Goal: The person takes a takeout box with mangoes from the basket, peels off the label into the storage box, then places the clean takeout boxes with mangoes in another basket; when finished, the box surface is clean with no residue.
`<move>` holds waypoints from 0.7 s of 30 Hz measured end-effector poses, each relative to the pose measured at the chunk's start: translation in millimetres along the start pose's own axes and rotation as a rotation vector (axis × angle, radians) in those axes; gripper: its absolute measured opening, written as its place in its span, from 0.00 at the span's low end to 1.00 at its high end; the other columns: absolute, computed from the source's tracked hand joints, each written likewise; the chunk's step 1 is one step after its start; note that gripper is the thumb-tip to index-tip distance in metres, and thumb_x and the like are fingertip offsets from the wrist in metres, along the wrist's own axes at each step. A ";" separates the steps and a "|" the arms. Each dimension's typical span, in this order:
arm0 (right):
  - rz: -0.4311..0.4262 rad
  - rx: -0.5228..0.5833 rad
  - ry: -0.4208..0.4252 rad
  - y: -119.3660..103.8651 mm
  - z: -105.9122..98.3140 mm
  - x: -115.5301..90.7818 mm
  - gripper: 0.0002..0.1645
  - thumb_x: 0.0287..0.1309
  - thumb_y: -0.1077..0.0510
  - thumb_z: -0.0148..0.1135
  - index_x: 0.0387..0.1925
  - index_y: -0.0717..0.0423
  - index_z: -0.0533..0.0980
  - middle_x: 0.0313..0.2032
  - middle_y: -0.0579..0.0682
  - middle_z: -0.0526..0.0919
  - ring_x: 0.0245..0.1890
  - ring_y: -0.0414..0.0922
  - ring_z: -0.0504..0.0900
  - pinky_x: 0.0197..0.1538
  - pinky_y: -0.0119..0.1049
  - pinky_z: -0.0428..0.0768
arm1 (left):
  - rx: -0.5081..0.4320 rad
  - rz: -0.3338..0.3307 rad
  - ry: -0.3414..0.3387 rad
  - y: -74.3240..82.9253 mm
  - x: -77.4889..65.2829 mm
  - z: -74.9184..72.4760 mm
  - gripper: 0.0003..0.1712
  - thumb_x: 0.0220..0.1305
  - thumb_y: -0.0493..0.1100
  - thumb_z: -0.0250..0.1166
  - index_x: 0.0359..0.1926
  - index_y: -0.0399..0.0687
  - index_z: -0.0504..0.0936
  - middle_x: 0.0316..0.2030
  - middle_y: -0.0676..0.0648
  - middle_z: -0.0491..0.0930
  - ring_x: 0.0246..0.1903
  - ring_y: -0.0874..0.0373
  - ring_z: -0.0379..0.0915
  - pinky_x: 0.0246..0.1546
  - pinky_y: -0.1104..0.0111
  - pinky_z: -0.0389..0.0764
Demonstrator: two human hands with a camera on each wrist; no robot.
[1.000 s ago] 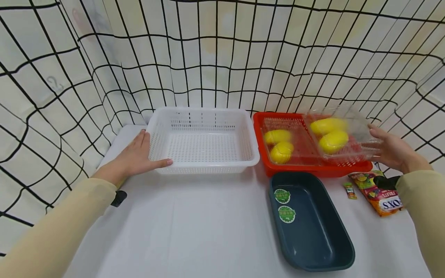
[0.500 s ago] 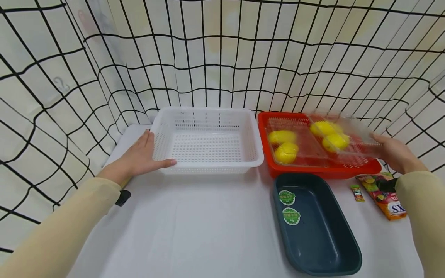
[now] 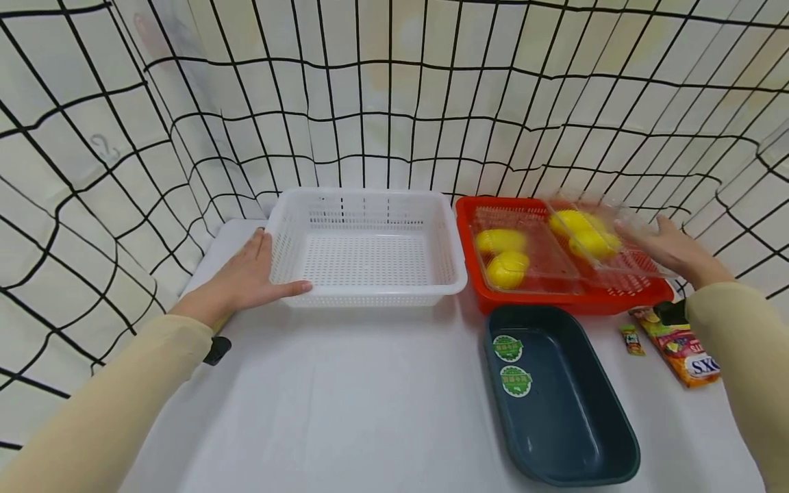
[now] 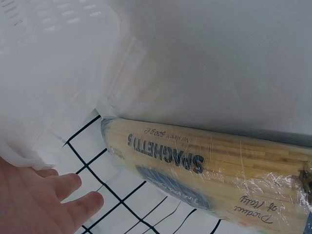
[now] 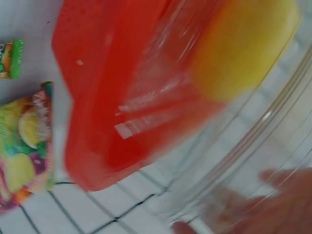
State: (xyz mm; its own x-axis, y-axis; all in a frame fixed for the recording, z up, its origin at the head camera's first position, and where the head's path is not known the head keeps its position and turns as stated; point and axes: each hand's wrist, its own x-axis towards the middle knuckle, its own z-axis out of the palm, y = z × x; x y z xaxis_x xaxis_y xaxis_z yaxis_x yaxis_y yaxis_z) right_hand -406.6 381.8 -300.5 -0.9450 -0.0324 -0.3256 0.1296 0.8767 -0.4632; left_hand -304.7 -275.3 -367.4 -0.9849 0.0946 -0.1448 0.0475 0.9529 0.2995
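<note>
My left hand [image 3: 246, 282] lies along the left end of a white perforated basket [image 3: 370, 296], fingers straight against its side and thumb on the front rim. Beside that hand, a clear-wrapped pack of spaghetti [image 4: 195, 170] shows in the left wrist view. My right hand [image 3: 674, 252] holds the right side of a tilted clear plastic box [image 3: 629, 263], its fingers seen blurred through the plastic. Two yellow lemons [image 3: 593, 244] show through this box. It sits over a red basket [image 3: 641, 296], where two more lemons [image 3: 507, 269] lie under clear plastic at the left.
A dark blue-green tray [image 3: 557, 404] with two round green stickers stands in front of the red basket. To its right lie a colourful candy bag [image 3: 681, 349] and a small wrapped candy [image 3: 631, 340]. Black netting [image 3: 388, 123] rises behind and at both sides.
My right hand has shifted left, its fingers reaching further behind the clear plastic, and the box has tilted down and back up slightly. The left hand stays on the white basket.
</note>
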 end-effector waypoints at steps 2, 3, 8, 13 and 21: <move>0.001 -0.042 -0.035 -12.0 3.5 1.7 0.73 0.61 0.16 0.34 0.71 0.64 0.11 0.71 0.79 0.16 0.69 0.86 0.28 0.65 0.84 0.44 | -0.001 -0.005 0.001 -0.3 -0.5 0.0 0.80 0.58 0.79 0.60 0.76 0.22 0.27 0.77 0.21 0.29 0.77 0.23 0.32 0.76 0.35 0.45; 0.002 -0.055 -0.050 -16.7 4.5 1.7 0.75 0.60 0.15 0.35 0.70 0.63 0.09 0.70 0.78 0.14 0.68 0.87 0.28 0.65 0.85 0.43 | -0.004 -0.006 0.001 -0.3 -0.7 0.1 0.80 0.58 0.79 0.61 0.76 0.22 0.27 0.77 0.21 0.29 0.77 0.23 0.32 0.76 0.35 0.45; -0.005 -0.093 -0.082 -27.9 6.7 0.4 0.78 0.60 0.16 0.42 0.68 0.65 0.07 0.69 0.79 0.12 0.67 0.88 0.30 0.64 0.85 0.44 | -0.009 -0.007 0.004 -0.6 -0.9 -0.5 0.80 0.58 0.79 0.60 0.76 0.23 0.27 0.77 0.21 0.28 0.77 0.23 0.31 0.76 0.35 0.45; -0.056 -0.118 -0.084 -33.7 10.6 5.4 0.77 0.62 0.20 0.48 0.72 0.66 0.14 0.70 0.78 0.11 0.68 0.86 0.32 0.65 0.84 0.44 | -0.010 -0.002 0.004 -1.8 -0.1 -1.2 0.80 0.58 0.79 0.61 0.76 0.22 0.27 0.77 0.21 0.28 0.77 0.24 0.30 0.76 0.34 0.45; -0.015 -0.059 -0.121 -32.9 8.7 2.5 0.77 0.63 0.18 0.42 0.67 0.66 0.06 0.69 0.78 0.09 0.69 0.85 0.25 0.65 0.84 0.41 | -0.009 -0.013 -0.003 -1.9 -1.1 0.2 0.80 0.57 0.81 0.59 0.76 0.23 0.27 0.77 0.22 0.27 0.77 0.24 0.30 0.75 0.34 0.46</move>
State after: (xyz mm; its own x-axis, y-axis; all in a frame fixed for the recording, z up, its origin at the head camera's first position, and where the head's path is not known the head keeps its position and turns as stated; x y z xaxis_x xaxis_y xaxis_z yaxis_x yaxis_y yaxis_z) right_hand -410.7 348.7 -293.2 -0.9029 -0.1003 -0.4179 0.0944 0.9023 -0.4206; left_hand -303.7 -277.2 -368.0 -0.9850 0.0834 -0.1511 0.0336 0.9514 0.3060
